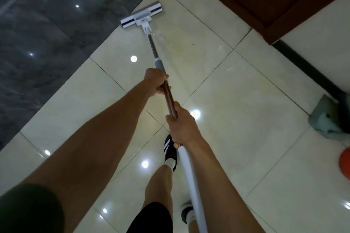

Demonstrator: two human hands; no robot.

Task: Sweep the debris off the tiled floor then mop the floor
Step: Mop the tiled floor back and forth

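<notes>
Left hand (156, 82) fingers wrap mop handle (171, 100), right hand (180, 126) fingers grip it lower; mop head (142, 17) far ahead of both, at dark-slab edge (47, 24); risk: bumps edge, streaks tiled floor (236, 100)

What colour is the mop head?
The mop head is white with a dark navy stripe, seen in the head view.

Mop head (141, 15) on floor (236, 91) at twelve o'clock, wall (37, 34) at ten, bucket (329, 119) at three.
</notes>
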